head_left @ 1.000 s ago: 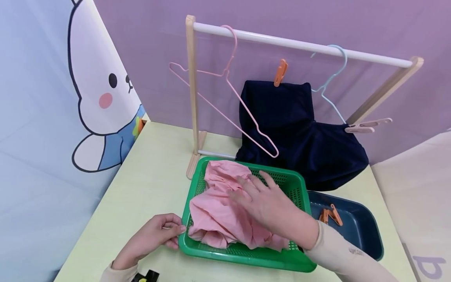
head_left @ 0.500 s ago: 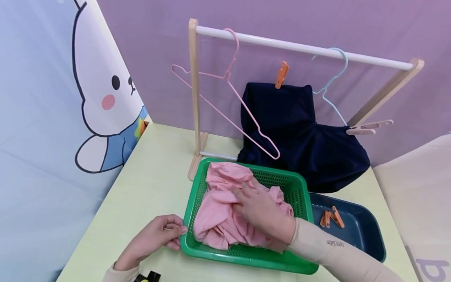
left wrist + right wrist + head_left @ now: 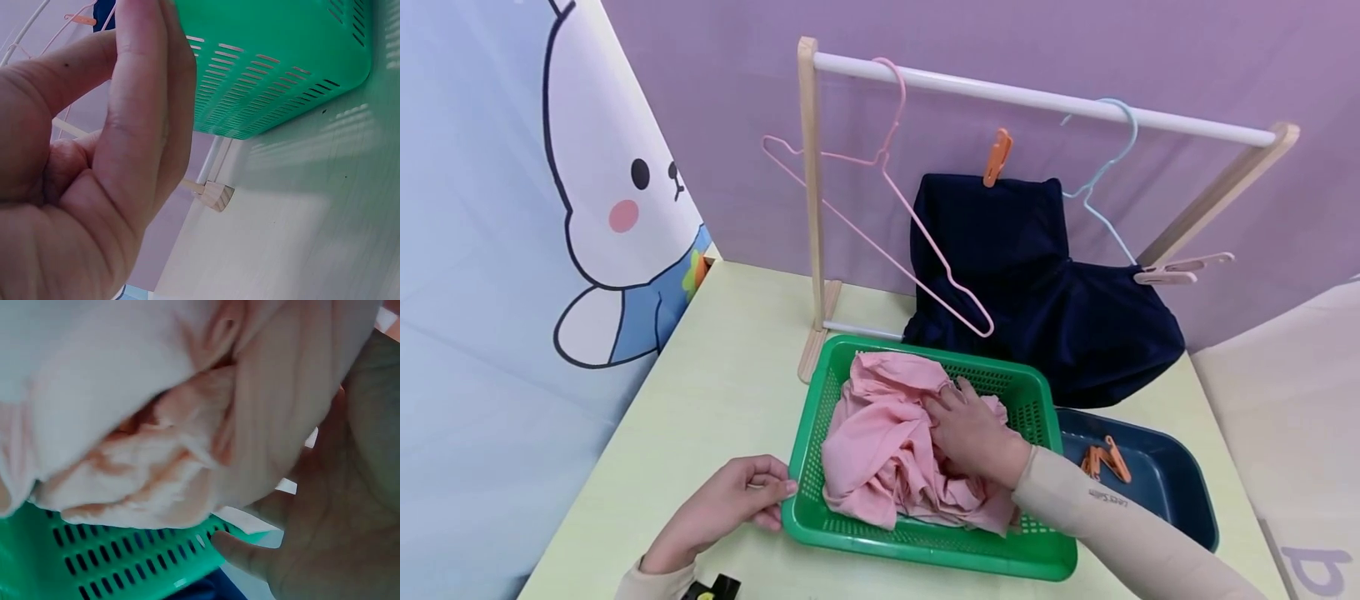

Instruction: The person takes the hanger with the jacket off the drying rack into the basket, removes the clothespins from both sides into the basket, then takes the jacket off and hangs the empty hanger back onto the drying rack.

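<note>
A crumpled pink garment point(image 3: 880, 450) lies in a green plastic basket point(image 3: 925, 550). My right hand point(image 3: 973, 433) is inside the basket against the garment, its fingers extended into the folds and fingertips partly hidden. In the right wrist view, pink folds cover most of the right hand's point(image 3: 331, 506) fingers, while one finger sticks out straight. With its thumb over the rim, my left hand point(image 3: 730, 504) holds the basket's left front corner. The left wrist view shows the left hand's point(image 3: 119, 144) bent fingers at the basket's slotted outer wall point(image 3: 250, 69).
Behind stands a rack with a white rail point(image 3: 1000, 90), bearing a pink hanger point(image 3: 887, 162) and a blue hanger point(image 3: 1097, 183). Dark navy cloth point(image 3: 1000, 267) has an orange clothespin point(image 3: 997, 157) and a pink clothespin point(image 3: 1172, 273) on it. A dark blue tray point(image 3: 1172, 492) holds orange clothespins point(image 3: 1105, 458).
My right hand has gone from lying spread on top of the pink garment to deeper among its folds. The garment has bunched and shifted slightly right. My left hand stays at the basket rim.
</note>
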The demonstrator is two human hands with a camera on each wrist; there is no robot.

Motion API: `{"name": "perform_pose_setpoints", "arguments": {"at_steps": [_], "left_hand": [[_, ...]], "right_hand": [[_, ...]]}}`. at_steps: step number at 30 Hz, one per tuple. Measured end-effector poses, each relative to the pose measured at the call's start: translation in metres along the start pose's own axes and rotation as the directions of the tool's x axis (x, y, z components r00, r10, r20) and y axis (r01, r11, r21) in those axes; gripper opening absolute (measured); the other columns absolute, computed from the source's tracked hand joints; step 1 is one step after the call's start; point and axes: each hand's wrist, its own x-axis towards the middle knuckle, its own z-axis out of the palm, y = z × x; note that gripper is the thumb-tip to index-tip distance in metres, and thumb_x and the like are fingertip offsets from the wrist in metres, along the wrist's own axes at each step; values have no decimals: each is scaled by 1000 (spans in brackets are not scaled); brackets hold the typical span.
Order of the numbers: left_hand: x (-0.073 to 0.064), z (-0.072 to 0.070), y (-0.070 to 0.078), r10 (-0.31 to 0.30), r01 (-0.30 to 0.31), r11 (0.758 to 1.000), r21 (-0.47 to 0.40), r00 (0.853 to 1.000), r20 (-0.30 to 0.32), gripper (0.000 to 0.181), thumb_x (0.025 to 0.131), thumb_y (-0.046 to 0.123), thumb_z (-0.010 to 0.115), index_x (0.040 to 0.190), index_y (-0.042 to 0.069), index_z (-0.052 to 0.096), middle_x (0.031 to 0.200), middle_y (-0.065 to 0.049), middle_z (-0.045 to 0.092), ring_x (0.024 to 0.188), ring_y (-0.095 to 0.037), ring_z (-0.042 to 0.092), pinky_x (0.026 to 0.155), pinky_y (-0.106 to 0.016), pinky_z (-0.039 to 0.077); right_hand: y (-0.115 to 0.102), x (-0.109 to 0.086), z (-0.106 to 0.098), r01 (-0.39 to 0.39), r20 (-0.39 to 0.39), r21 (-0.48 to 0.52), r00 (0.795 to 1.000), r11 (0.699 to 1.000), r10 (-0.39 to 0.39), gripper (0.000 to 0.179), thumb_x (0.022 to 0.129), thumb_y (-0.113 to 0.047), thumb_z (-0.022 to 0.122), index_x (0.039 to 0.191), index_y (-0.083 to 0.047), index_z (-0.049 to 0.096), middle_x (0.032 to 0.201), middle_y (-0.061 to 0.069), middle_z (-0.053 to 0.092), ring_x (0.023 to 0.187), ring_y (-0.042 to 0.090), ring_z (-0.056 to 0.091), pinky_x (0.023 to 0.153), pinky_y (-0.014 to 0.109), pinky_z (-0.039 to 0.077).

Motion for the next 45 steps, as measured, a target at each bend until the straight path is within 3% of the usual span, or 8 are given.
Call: {"name": "perform_pose_setpoints", "arguments": {"at_steps": [7, 14, 22, 25, 30, 37, 40, 45], "left_hand": [[-1, 1, 1, -4, 4, 1000, 7, 1000, -4, 29, 98, 18, 67, 107, -9, 59, 85, -12, 68, 69, -23, 67, 68, -48, 60], [-2, 4, 3, -3, 4, 999, 31, 999, -48, 31, 98, 19, 68, 109, -9, 60, 86, -13, 69, 69, -26, 68, 67, -44, 61], [-8, 15, 16, 35, 13, 964, 265, 984, -176, 37, 95, 27, 72, 112, -5, 62, 84, -6, 68, 70, -26, 70, 65, -34, 60], [-11, 24, 27, 63, 74, 884, 461, 960, -274, 38, 92, 30, 75, 114, 1, 65, 87, 1, 68, 72, -16, 68, 66, -31, 58], [-13, 39, 47, 189, 173, 651, 739, 906, -378, 47, 89, 31, 78, 125, 4, 64, 109, -7, 68, 98, -24, 66, 82, -46, 56], [-9, 48, 61, 465, 146, 316, 937, 837, -287, 64, 88, 35, 78, 132, -7, 57, 132, -26, 57, 123, -43, 52, 102, -57, 43], [-5, 51, 63, 495, 131, 252, 959, 834, -244, 67, 88, 37, 77, 133, -8, 56, 133, -27, 55, 123, -44, 51, 104, -56, 42], [1, 54, 66, 506, 104, 241, 965, 835, -216, 67, 88, 39, 77, 132, -8, 57, 130, -26, 58, 121, -42, 54, 102, -55, 44]], "right_hand": [[7, -15, -36, -39, 34, 238, 999, 970, 32, 51, 79, -36, 85, 127, -32, 68, 145, 10, 50, 135, 36, 41, 109, 67, 27], [21, -48, -66, -77, -125, 282, 985, 956, 117, 57, 83, -40, 82, 134, -28, 63, 145, 10, 51, 132, 35, 45, 110, 66, 26], [25, -83, -66, -143, -231, 336, 946, 931, 229, 60, 83, -41, 82, 136, -23, 62, 141, 12, 55, 131, 34, 47, 111, 63, 25], [24, -94, -63, -168, -249, 365, 930, 916, 270, 57, 86, -41, 79, 136, -20, 63, 141, 13, 54, 131, 35, 47, 109, 65, 27], [21, -108, -57, -204, -272, 391, 906, 897, 325, 54, 92, -46, 71, 138, -18, 61, 140, 14, 55, 128, 35, 49, 106, 66, 31], [17, -121, -50, -255, -259, 407, 889, 877, 378, 60, 86, -39, 78, 139, -17, 60, 141, 14, 54, 123, 39, 52, 106, 67, 30], [17, -124, -48, -271, -241, 418, 887, 867, 394, 60, 87, -39, 77, 140, -18, 59, 143, 13, 53, 125, 39, 50, 106, 67, 30], [17, -128, -45, -290, -234, 433, 878, 853, 417, 58, 87, -38, 77, 139, -19, 59, 143, 13, 52, 127, 37, 49, 106, 67, 31]]}}
